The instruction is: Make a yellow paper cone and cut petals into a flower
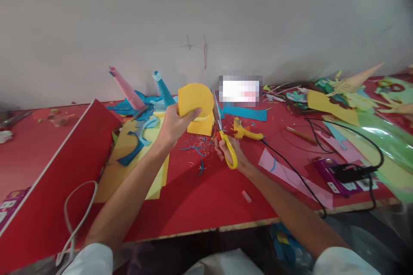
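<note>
My left hand (177, 122) pinches a folded piece of yellow paper (195, 96) with a rounded top, held above the table. A lower flap of it hangs beneath my thumb. In my right hand (230, 148) is a pair of scissors (227, 144) with yellow and red handles, its blades pointing up along the right edge of the paper. Whether the blades touch the paper I cannot tell. Below the hands, thin blue paper scraps (195, 149) lie scattered on the red table (193, 206).
A yellow glue gun (247, 131) with a black cord lies right of the scissors. Pink (127, 90) and blue paper cones (164, 88) stand at back left. A red divider (71, 163) rises at left. A purple power strip (335, 176) with plugs sits at right.
</note>
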The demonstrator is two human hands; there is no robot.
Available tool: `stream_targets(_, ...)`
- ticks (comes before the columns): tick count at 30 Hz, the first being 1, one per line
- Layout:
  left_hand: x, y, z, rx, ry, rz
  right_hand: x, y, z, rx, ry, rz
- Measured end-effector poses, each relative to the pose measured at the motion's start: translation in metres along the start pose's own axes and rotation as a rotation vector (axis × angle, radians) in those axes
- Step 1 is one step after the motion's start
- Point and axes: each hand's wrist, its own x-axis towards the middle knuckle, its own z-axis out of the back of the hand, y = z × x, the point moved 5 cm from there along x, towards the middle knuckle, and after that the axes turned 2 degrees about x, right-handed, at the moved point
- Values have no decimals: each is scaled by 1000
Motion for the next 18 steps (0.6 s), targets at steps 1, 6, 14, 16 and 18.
stream_targets(1, 0, 0, 0, -10, -2, -4, 0, 1, 0, -4, -8, -5)
stream_targets(6, 3, 0, 6, -18, -37, -63, 1, 2, 1, -26, -38, -35)
stream_targets(14, 7, 0, 12, -15, -64, -153, 1, -2, 2, -20, -54, -34)
stream_targets(16, 8, 0, 13, -10, -61, -175, 1, -2, 2, -32, -60, -34)
stream_targets(18, 9, 0, 14, 16, -64, -217, 1, -1, 2, -31, -62, -45)
